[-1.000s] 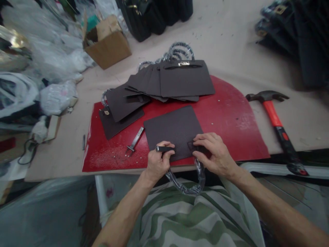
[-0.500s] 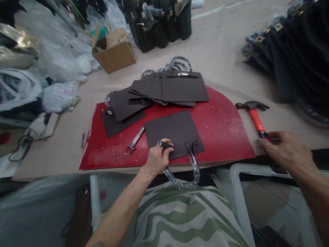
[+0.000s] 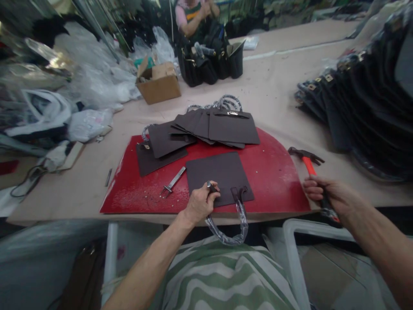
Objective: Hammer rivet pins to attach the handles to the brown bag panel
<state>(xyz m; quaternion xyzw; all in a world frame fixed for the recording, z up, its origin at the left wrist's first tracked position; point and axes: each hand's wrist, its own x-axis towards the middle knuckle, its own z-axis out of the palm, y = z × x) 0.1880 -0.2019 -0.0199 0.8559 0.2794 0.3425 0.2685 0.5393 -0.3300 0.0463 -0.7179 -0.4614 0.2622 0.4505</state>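
Note:
My left hand (image 3: 201, 201) is closed around a short metal punch (image 3: 211, 187), held over the lower part of a dark brown bag panel (image 3: 217, 172). A plastic-wrapped handle (image 3: 240, 224) is joined to that panel and hangs over the table's front edge. My right hand (image 3: 331, 193) grips a claw hammer (image 3: 309, 165) with an orange and black handle, at the right of the red board (image 3: 274, 172). On the board left of the panel lies a pronged metal tool (image 3: 174, 181). The punch's lower end is hidden by my fingers.
More brown panels (image 3: 232, 128) with wrapped handles overlap at the back of the board. A cardboard box (image 3: 161, 88) and black bags (image 3: 209, 64) stand behind. Many dark pieces (image 3: 355, 103) are stacked at right. White bins (image 3: 292, 241) sit below the edge. A person (image 3: 193, 21) is across the table.
My right hand has closed around the hammer's handle and shifted it slightly left. My left hand stays on the panel with the punch. The view has tilted up, bringing a person into sight.

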